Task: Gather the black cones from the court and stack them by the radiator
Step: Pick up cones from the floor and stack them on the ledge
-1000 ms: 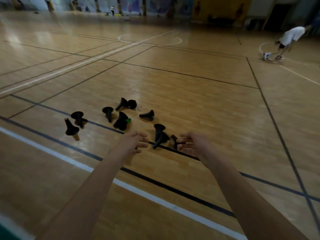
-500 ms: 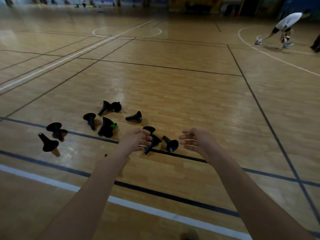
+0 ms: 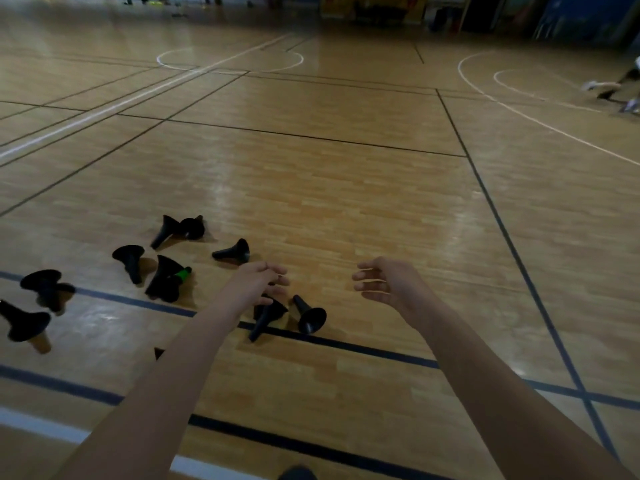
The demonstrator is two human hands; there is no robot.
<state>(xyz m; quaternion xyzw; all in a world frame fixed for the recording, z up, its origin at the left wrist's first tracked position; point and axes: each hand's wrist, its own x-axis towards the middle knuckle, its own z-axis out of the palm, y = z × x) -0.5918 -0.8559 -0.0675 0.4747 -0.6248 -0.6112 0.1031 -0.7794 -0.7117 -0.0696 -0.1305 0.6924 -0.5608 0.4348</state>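
Several black cones lie tipped over on the wooden court floor at the left. The nearest pair are a cone (image 3: 265, 318) half hidden under my left hand and a cone (image 3: 309, 315) just right of it, both on a dark floor line. More cones lie further left: one (image 3: 232, 251), one (image 3: 131, 260), one with a green tip (image 3: 168, 277), and one at the left edge (image 3: 21, 322). My left hand (image 3: 258, 282) hovers over the nearest cone, fingers spread, holding nothing. My right hand (image 3: 388, 282) is open, to the right of the cones. No radiator is in view.
Dark and white court lines (image 3: 346, 344) cross the wooden floor. A person's legs and shoes (image 3: 620, 91) are at the far right edge. Dark walls and doorways (image 3: 478, 12) run along the far side of the hall.
The view has moved closer to the cones, which now sit lower left. Both hands have reached forward and down, and the left hand is now over the nearest cone. The distant person has moved right.
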